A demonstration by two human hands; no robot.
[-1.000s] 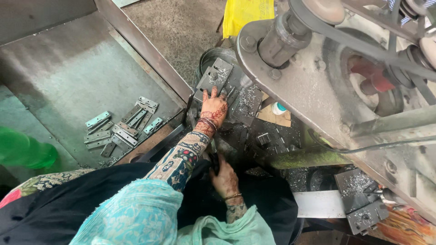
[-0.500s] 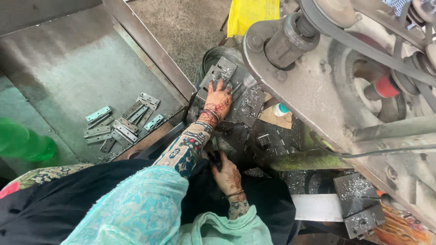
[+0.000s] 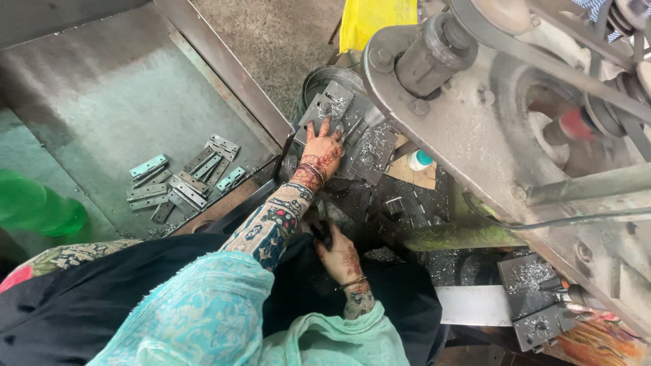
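Left hand (image 3: 324, 150) spread flat on the metal jig plate (image 3: 352, 132) beside the machine (image 3: 475, 135); right hand (image 3: 341, 254) below the plate, grip unclear. Hinges (image 3: 186, 183) lie left of it.

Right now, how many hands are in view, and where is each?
2. The left hand lies flat on the metal plate at the machine. The right hand is lower, by the dark clothing, fingers on a small dark part; that grip is unclear.

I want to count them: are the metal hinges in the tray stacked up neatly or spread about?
Spread about. The hinges lie loose and overlapping at different angles on the tray.
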